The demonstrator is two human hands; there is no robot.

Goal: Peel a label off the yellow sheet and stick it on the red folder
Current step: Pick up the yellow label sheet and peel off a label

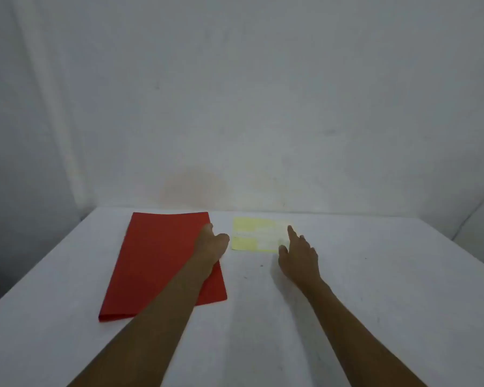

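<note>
The red folder (157,261) lies flat on the left half of the white table. Just right of it, near the far edge, lies the pale yellow label sheet (256,233) with whitish labels on it. My left hand (211,243) hovers over the folder's right edge, fingers curled, thumb side up, holding nothing that I can see. My right hand (298,254) reaches onto the sheet's right end with the index finger stretched out over it and the other fingers loosely apart. No label is lifted.
The white table (361,289) runs to a far edge just behind the folder and sheet. A pale wall stands right behind it. The table's left and right edges slant outward toward me.
</note>
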